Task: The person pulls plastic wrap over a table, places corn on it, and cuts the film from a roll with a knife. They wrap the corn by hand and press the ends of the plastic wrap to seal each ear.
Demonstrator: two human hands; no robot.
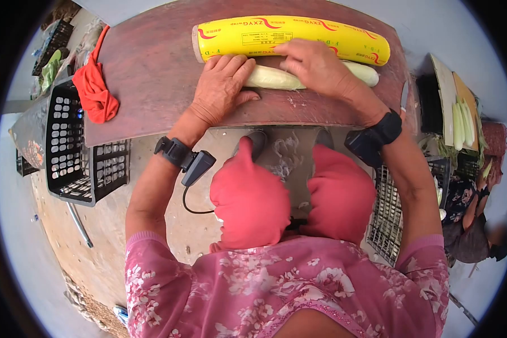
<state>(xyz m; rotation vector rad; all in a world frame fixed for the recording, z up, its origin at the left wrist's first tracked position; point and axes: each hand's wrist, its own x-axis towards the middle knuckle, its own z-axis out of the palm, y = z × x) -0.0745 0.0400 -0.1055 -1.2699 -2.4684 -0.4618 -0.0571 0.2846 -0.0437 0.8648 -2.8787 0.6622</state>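
Head view: both hands press flat on a pale vegetable point(276, 78) on the table point(152, 67), left hand point(222, 90) at its 9 o'clock end, right hand point(315, 67) mid-length. Yellow roll point(290, 38) lies touching at 12 o'clock.

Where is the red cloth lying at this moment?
In the head view, the crumpled red cloth lies at the left edge of the brown wooden table, beside the black plastic crate and well left of the left hand.
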